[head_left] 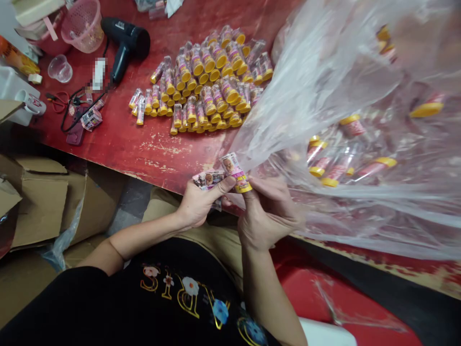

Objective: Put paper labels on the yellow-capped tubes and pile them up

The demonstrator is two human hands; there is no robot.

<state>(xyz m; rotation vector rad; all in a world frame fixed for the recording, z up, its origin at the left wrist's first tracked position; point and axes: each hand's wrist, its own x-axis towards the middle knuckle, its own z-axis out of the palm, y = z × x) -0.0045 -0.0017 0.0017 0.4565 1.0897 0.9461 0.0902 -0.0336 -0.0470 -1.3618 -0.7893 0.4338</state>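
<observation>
My left hand is closed on a few small printed sleeves, its thumb pressed against a small tube. That tube has a printed wrap around it and a yellow cap pointing toward me. My right hand pinches the tube near its capped end. Both hands meet just over the table's front edge. Beyond them, many similar clear tubes with yellow caps lie piled in rows. To the right, a large clear plastic bag holds several loose tubes.
On the red table are a dark hair dryer, a pink basket, red-handled scissors, a bundle of printed sleeves and a white mug. Cardboard boxes stand at lower left; a red seat is at lower right.
</observation>
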